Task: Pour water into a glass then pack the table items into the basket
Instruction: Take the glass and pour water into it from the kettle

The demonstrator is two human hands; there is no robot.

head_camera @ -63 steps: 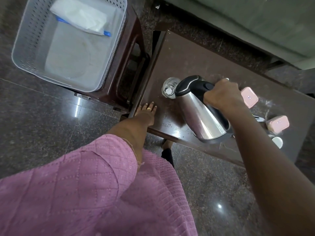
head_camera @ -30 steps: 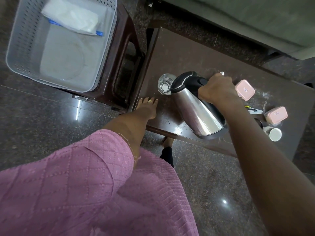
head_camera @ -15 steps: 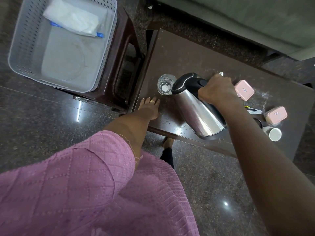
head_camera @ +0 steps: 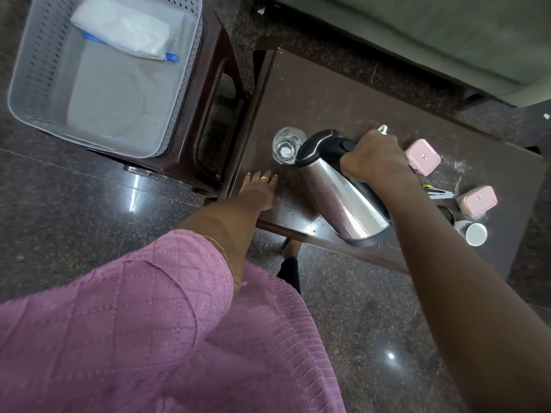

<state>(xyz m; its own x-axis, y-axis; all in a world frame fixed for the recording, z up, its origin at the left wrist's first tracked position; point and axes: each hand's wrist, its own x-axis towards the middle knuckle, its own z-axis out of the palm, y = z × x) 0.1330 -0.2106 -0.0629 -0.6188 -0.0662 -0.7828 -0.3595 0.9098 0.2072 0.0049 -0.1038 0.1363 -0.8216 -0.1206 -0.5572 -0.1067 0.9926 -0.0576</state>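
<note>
The right hand (head_camera: 369, 158) is wrapped tightly round the black handle of a steel electric kettle (head_camera: 346, 201), fingers curled closed on it. The kettle is lifted off the table (head_camera: 343, 93) and tipped well over, so that its black lid end and spout point at the glass (head_camera: 286, 146). That tilt suits pouring, with the weight of the body hanging below and behind the fist. The glass stands upright near the table's left end, just beside the spout and in front of the gripping hand, apart from the fingers. Whether water is running, or how full the glass is, cannot be told from here. The left hand (head_camera: 261, 189) lies flat on the table's near left corner with fingers straight, holding nothing. It looks placed to prop the leaning body rather than to steady the glass, which it does not touch. To the right of the kettle wait two pink lidded boxes (head_camera: 422, 160) and a white cup (head_camera: 476, 234), with some smaller things between them that are too small to name. The grey perforated basket (head_camera: 29, 93) sits on a dark stool (head_camera: 208, 114) beside the table's left end, within reach for packing, and already holds a white packet (head_camera: 125, 34). I judge the pouring step to be in hand and the packing of the table items not yet begun.
</note>
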